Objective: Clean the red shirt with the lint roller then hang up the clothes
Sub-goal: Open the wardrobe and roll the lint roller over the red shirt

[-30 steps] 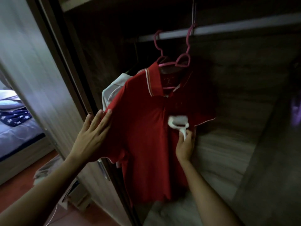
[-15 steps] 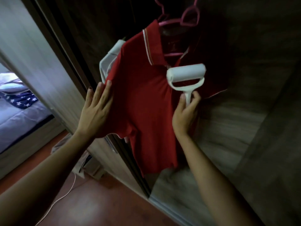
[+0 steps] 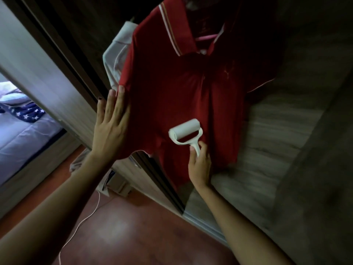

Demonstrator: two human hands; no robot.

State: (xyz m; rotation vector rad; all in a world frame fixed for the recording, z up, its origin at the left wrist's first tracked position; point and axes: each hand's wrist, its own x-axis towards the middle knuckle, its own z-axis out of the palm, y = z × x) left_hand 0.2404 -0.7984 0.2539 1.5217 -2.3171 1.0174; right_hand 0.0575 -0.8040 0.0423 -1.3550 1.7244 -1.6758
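Note:
A red polo shirt (image 3: 172, 88) with a white-striped collar hangs on a pink hanger (image 3: 207, 36) inside a dark wardrobe. My left hand (image 3: 109, 125) lies flat with fingers spread on the shirt's left sleeve, pressing it back. My right hand (image 3: 199, 165) grips the handle of a white lint roller (image 3: 185, 133), whose drum rests on the lower front of the shirt. The hanger's hook is out of view above the frame.
A white garment (image 3: 116, 54) hangs behind the red shirt on the left. The wardrobe's sliding door frame (image 3: 63, 60) runs diagonally at left, with a bed (image 3: 21, 134) beyond it. A thin white cable (image 3: 80, 222) lies on the red floor. A wooden wardrobe wall (image 3: 277, 131) stands behind the shirt.
The lint roller has moved down the shirt front from the chest to the lower part. The view has tilted downward, so the hanger's top has left the frame. My left hand stays on the sleeve.

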